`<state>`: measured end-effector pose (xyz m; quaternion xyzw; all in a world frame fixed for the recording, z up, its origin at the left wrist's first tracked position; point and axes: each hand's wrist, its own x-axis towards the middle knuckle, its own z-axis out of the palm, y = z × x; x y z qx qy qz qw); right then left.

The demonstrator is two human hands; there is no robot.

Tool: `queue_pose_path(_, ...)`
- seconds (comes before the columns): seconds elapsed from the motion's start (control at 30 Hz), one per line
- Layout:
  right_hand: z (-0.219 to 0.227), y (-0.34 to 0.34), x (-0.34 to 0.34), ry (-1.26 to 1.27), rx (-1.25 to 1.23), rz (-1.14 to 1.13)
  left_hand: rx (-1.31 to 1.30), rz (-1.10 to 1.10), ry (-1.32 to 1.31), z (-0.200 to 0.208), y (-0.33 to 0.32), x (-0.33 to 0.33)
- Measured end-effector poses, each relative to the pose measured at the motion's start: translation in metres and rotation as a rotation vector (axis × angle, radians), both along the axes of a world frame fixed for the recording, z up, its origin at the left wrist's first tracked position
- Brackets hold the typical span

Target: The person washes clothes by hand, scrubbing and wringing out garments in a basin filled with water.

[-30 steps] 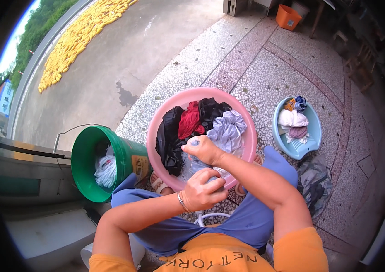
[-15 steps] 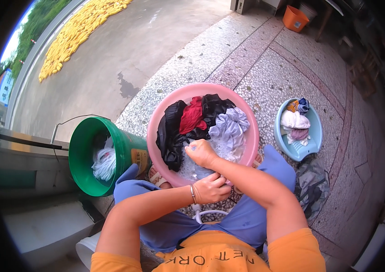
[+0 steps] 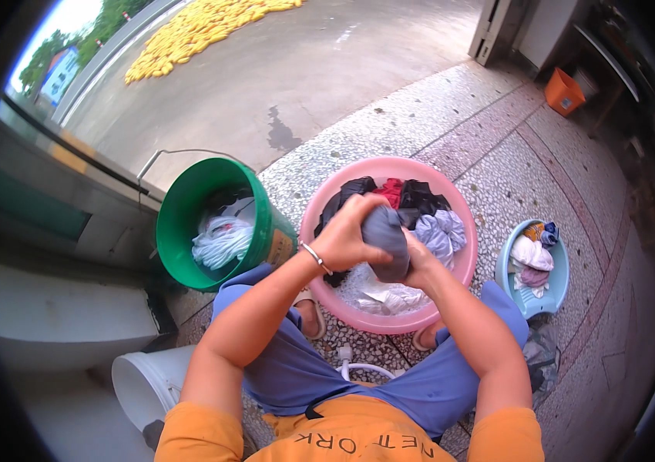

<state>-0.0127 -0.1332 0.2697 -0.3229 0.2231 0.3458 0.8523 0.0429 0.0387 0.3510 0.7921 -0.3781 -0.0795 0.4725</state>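
A bundled dark grey cloth [image 3: 389,245], slightly blurred, is held up over the pink basin [image 3: 462,281]. My left hand [image 3: 349,240] grips it from the left, thumb across its near side. From the right, my right hand [image 3: 418,262] closes around its lower end. Below them in the basin lie black clothes [image 3: 420,199], a red cloth [image 3: 391,191], a pale lavender garment [image 3: 439,237] and a white cloth [image 3: 397,296] in soapy water. The exact kind of the grey piece does not show.
Left of the basin, a green bucket [image 3: 169,250] holds pale wet cloth [image 3: 223,240] in water. A small light-blue basin [image 3: 560,289] with several garments stands right. A white bucket [image 3: 139,389] lies near my left side; an orange bin [image 3: 564,92] is far right.
My hands, crossed low at the basin's near side before, have come apart and up, with the grey cloth now between them. The whole view has shifted, so the basins appear further right.
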Motion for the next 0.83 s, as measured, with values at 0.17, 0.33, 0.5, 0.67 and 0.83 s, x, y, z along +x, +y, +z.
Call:
queue_pose_path(0.17,0.035,-0.014,0.004,-0.137,-0.174,-0.124,-0.486,0.487,0.507,0.047,0.057,0.016)
queue_pose_path(0.33,-0.012,-0.042,-0.001,-0.025,-0.368,-0.15,-0.894,0.928,0.341,0.055,0.13,0.029)
queue_pose_path(0.5,-0.03,-0.038,-0.01,-0.036,-0.471,-0.048,-0.851,1.297,0.175,0.029,0.176,0.039)
queue_pose_path(0.67,-0.027,-0.025,-0.009,-0.066,-0.556,0.008,0.104,1.537,-0.226,-0.042,0.211,0.061)
queue_pose_path(0.83,-0.044,-0.025,-0.013,-0.068,-0.701,0.084,0.823,1.144,-0.006,-0.085,0.2,0.051)
